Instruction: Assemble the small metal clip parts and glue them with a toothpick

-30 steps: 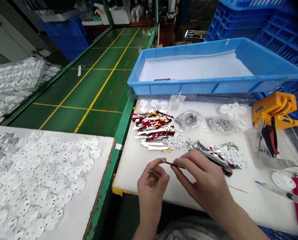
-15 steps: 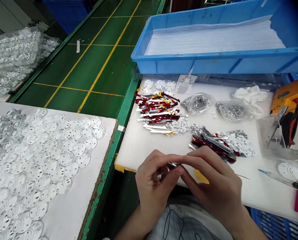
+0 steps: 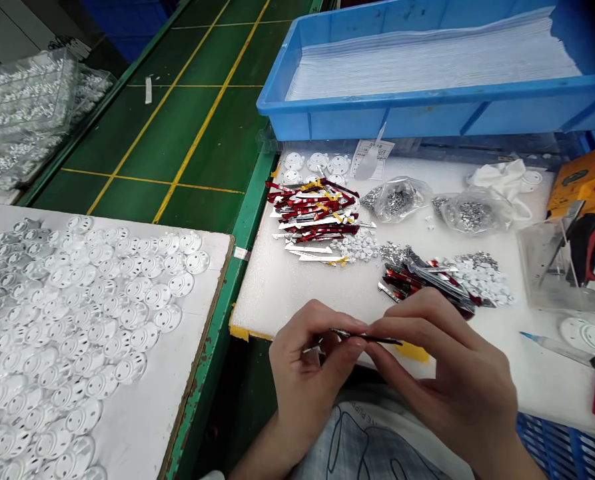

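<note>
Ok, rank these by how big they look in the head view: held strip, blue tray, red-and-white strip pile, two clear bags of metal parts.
1. Blue tray
2. Red-and-white strip pile
3. Left clear bag and right clear bag: too alike to rank
4. Held strip, partly hidden

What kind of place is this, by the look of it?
Probably a factory or workshop assembly station: a long green surface with yellow lines, likely a conveyor; white discs crowding a board; and a pile of red and white strips.
</note>
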